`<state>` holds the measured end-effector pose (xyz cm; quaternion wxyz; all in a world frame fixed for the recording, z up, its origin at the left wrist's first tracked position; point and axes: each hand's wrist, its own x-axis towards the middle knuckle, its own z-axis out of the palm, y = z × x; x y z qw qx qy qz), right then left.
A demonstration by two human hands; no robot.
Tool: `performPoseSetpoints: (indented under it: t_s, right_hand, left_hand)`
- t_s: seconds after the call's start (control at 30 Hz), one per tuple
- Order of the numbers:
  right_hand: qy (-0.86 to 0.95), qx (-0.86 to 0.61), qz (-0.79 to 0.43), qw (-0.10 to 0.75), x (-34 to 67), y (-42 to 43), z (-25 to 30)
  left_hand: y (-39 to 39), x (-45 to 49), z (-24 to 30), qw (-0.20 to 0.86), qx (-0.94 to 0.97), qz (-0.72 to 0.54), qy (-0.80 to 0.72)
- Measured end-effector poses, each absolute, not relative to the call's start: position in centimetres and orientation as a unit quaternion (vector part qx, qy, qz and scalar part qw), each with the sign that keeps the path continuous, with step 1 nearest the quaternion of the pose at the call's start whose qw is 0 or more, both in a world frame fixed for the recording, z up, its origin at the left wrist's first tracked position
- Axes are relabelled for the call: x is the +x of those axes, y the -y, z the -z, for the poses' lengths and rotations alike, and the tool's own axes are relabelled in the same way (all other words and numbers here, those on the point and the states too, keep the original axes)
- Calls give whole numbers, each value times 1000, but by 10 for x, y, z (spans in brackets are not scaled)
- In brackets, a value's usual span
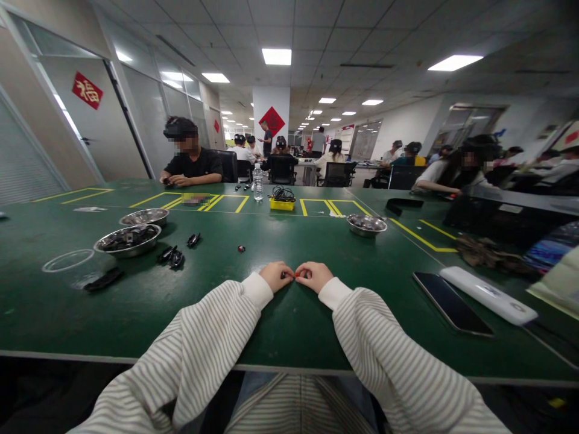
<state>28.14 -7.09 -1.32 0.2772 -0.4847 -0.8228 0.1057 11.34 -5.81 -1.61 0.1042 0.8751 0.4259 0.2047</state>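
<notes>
Both hands meet over the green table (289,325), fingertips almost touching. My left hand (277,277) is closed in a pinch around a small dark part (284,275), mostly hidden by the fingers. Pinched in my right hand (313,277) is a small red part (297,275), of which only a bit shows. Ahead and to the left lies another small red and black piece (241,248). Several black plastic parts (172,257) rest farther left, beside a steel bowl (129,241) filled with similar dark pieces.
A second steel bowl (149,216) stands behind the first; a third bowl (367,226) is at right. On the left is a clear plastic tub (75,268). A phone (452,304) and white device (488,294) lie right. Farther back are a bottle (258,182), yellow box (282,205) and co-workers.
</notes>
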Motion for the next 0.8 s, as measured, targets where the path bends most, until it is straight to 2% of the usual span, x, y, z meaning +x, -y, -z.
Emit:
performPoseSetpoints:
  t_s: [0.27,0.47,0.6,0.7,0.8]
  right_hand:
    - [831,-482,-75,268,283,69,15]
    - [845,-456,-92,264,282,69,14]
    - [845,-449,-91,276,281,71,13]
    - [832,-452,-68,313,282,72,11]
    - [825,-457,-77,323,282,71,10]
  left_hand:
    - [58,112,14,81,896,-192,-391]
    - [39,87,4,-74,876,-178,-441]
    - [19,53,2,-134,833,-165,-511]
    - [6,29,5,-143,804,-155,-555]
    - [-4,14,13,-107,787,-131,-593]
